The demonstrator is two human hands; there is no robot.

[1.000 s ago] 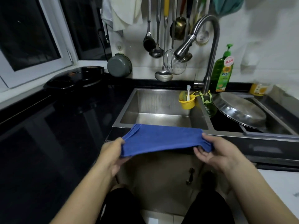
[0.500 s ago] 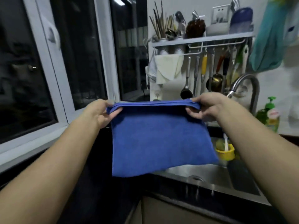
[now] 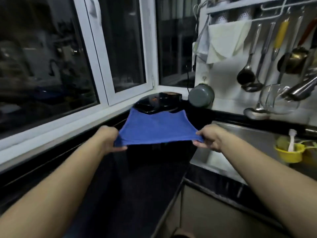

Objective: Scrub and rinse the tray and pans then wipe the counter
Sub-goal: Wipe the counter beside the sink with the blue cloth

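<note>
A blue cloth (image 3: 155, 128) is stretched out flat between both hands, just above the black counter (image 3: 137, 186). My left hand (image 3: 109, 139) pinches its near left corner. My right hand (image 3: 208, 137) pinches its near right corner. The cloth's far edge hangs in front of a black electric griddle (image 3: 157, 102) that sits at the back of the counter. The steel sink (image 3: 243, 134) lies to the right of the cloth.
A grey pot (image 3: 200, 95) stands on edge against the white wall behind the griddle. Ladles (image 3: 247, 78) and a pale cloth (image 3: 224, 42) hang from a rack above the sink. A yellow cup (image 3: 289, 152) hangs at the sink. A window (image 3: 120, 48) runs along the left.
The cloth hung upright in front of the window half a second ago; now both hands have brought it down and forward, spread flat over the counter. The view has tilted down and left.
</note>
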